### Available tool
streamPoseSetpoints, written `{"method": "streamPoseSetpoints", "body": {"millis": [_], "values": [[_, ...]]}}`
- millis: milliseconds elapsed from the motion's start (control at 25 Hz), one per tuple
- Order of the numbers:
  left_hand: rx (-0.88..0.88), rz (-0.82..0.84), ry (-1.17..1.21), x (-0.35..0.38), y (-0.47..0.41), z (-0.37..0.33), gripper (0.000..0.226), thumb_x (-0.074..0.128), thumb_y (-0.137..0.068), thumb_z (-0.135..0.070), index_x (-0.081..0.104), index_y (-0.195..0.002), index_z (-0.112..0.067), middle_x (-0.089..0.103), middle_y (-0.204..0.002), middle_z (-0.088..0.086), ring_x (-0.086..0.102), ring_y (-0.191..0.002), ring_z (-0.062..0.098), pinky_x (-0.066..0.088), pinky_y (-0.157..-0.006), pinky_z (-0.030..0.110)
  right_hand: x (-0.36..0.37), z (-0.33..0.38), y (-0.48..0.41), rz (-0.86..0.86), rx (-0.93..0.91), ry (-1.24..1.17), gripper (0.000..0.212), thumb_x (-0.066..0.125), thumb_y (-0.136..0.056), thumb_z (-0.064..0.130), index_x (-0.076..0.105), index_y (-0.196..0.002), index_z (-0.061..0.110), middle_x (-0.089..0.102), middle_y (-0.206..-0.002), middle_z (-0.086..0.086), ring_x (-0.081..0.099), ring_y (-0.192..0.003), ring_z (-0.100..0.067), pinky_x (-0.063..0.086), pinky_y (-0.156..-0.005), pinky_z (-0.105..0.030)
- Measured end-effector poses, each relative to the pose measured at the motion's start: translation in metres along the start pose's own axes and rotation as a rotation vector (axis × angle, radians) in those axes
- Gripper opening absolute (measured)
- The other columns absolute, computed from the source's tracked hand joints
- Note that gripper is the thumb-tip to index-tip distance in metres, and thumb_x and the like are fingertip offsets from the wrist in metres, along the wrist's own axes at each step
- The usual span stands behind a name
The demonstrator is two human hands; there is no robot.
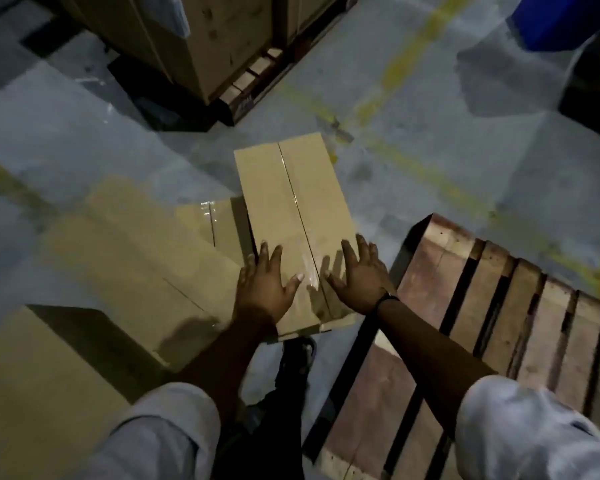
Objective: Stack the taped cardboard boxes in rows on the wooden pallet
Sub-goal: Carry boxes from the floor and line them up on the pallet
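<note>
A long taped cardboard box [291, 206] lies in the middle of the view, its clear tape seam running lengthwise. My left hand [265, 285] rests flat on its near left part with fingers spread. My right hand [359, 275] lies flat on its near right part, a dark band on the wrist. The wooden pallet [492, 306] with reddish-brown slats sits bare on the floor to the right of the box. More taped boxes [136, 258] lie to the left, one [219, 225] partly under the long box.
A large stack of cartons on a dark pallet [201, 39] stands at the back. A blue container [561, 19] is at the top right. Yellow lines [406, 53] cross the grey concrete floor. My dark shoe [297, 358] is below the box.
</note>
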State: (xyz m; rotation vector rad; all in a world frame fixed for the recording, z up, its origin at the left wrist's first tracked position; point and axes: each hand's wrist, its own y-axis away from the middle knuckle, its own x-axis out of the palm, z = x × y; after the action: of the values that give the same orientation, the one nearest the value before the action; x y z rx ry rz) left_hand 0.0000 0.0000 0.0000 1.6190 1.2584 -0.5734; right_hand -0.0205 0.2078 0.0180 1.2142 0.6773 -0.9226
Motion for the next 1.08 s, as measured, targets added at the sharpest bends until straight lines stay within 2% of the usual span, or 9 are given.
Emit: {"method": "streamPoseSetpoints", "body": {"millis": [160, 240, 320, 520, 680, 760, 840, 960, 1080], "values": [[-0.038, -0.028, 0.004, 0.033, -0.078, 0.023, 0.085, 0.061, -0.096, -0.055, 0.018, -0.163, -0.026, 0.006, -0.172, 0.004, 0.017, -0.155, 0.036, 0.024, -0.124, 0.053, 0.019, -0.007, -0.092, -0.027, 0.013, 0.015, 0.082, 0.047, -0.099, 0.062, 0.016, -0.162, 0.020, 0.000, -0.170, -0.018, 0.007, -0.154, -0.043, 0.024, -0.121, -0.053], [-0.010, -0.122, 0.046, 0.051, -0.099, 0.032, 0.088, 0.072, -0.091, -0.047, 0.028, -0.161, -0.019, 0.012, -0.171, 0.010, 0.023, -0.153, 0.039, 0.033, -0.120, 0.054, 0.031, -0.010, -0.125, -0.034, 0.019, 0.011, 0.082, 0.052, -0.096, 0.064, 0.019, -0.161, 0.026, -0.002, -0.170, -0.016, 0.016, -0.151, -0.044, 0.028, -0.118, -0.055], [0.041, -0.198, 0.112, 0.063, -0.112, 0.036, 0.091, 0.080, -0.086, -0.043, 0.034, -0.158, -0.014, 0.008, -0.171, 0.012, 0.025, -0.153, 0.038, 0.040, -0.116, 0.050, 0.039, -0.015, -0.143, -0.040, 0.033, -0.042, 0.087, 0.057, -0.091, 0.067, 0.017, -0.161, 0.034, -0.008, -0.170, -0.012, 0.025, -0.145, -0.046, 0.034, -0.115, -0.055], [-0.071, -0.095, 0.094, 0.061, -0.123, 0.008, 0.109, 0.083, -0.074, -0.061, 0.024, -0.162, -0.032, -0.014, -0.171, 0.000, 0.028, -0.148, 0.045, 0.045, -0.110, 0.053, 0.038, -0.027, -0.148, -0.088, 0.089, -0.134, 0.099, 0.063, -0.082, 0.075, 0.013, -0.161, 0.041, -0.013, -0.169, -0.007, 0.028, -0.140, -0.047, 0.037, -0.113, -0.053], [0.108, -0.059, 0.013, 0.059, -0.107, -0.047, 0.118, 0.079, -0.069, -0.072, 0.016, -0.163, -0.037, -0.016, -0.171, -0.006, 0.028, -0.144, 0.052, 0.047, -0.106, 0.054, 0.014, -0.071, -0.108, -0.141, 0.210, -0.253, 0.105, 0.066, -0.080, 0.075, 0.011, -0.162, 0.040, -0.013, -0.170, -0.008, 0.020, -0.147, -0.046, 0.031, -0.117, -0.052], [0.150, 0.020, 0.011, 0.060, -0.097, -0.093, 0.118, 0.078, -0.072, -0.070, 0.011, -0.163, -0.038, -0.019, -0.170, -0.008, 0.019, -0.149, 0.050, 0.042, -0.112, 0.054, -0.001, -0.109, -0.080, -0.184, 0.314, -0.325, 0.108, 0.069, -0.076, 0.077, 0.011, -0.162, 0.042, -0.012, -0.170, -0.009, 0.011, -0.153, -0.043, 0.026, -0.120, -0.051], [0.222, 0.094, -0.045, 0.064, -0.088, -0.146, 0.119, 0.076, -0.074, -0.071, 0.006, -0.164, -0.036, -0.024, -0.169, -0.008, 0.009, -0.152, 0.047, 0.033, -0.119, 0.055, -0.014, -0.153, -0.052, -0.235, 0.400, -0.369, 0.112, 0.070, -0.071, 0.080, 0.012, -0.161, 0.045, -0.009, -0.170, -0.009, 0.011, -0.153, -0.042, 0.027, -0.120, -0.051], [0.395, 0.144, -0.096, 0.093, -0.079, -0.218, 0.117, 0.074, -0.076, -0.070, 0.009, -0.164, -0.029, -0.025, -0.169, -0.002, -0.004, -0.155, 0.042, 0.026, -0.122, 0.055, -0.026, -0.230, -0.017, -0.275, 0.471, -0.406, 0.112, 0.070, -0.069, 0.082, 0.016, -0.160, 0.046, -0.008, -0.170, 0.000, 0.013, -0.153, -0.042, 0.028, -0.119, -0.052], [0.490, 0.231, -0.129, 0.149, -0.073, -0.273, 0.114, 0.073, -0.079, -0.068, 0.006, -0.163, -0.031, -0.032, -0.166, -0.005, -0.003, -0.153, 0.048, 0.027, -0.120, 0.059, -0.022, -0.303, 0.012, -0.297, 0.539, -0.421, 0.109, 0.074, -0.072, 0.075, 0.019, -0.161, 0.043, -0.012, -0.168, 0.011, 0.011, -0.154, -0.040, 0.029, -0.119, -0.053]]}}
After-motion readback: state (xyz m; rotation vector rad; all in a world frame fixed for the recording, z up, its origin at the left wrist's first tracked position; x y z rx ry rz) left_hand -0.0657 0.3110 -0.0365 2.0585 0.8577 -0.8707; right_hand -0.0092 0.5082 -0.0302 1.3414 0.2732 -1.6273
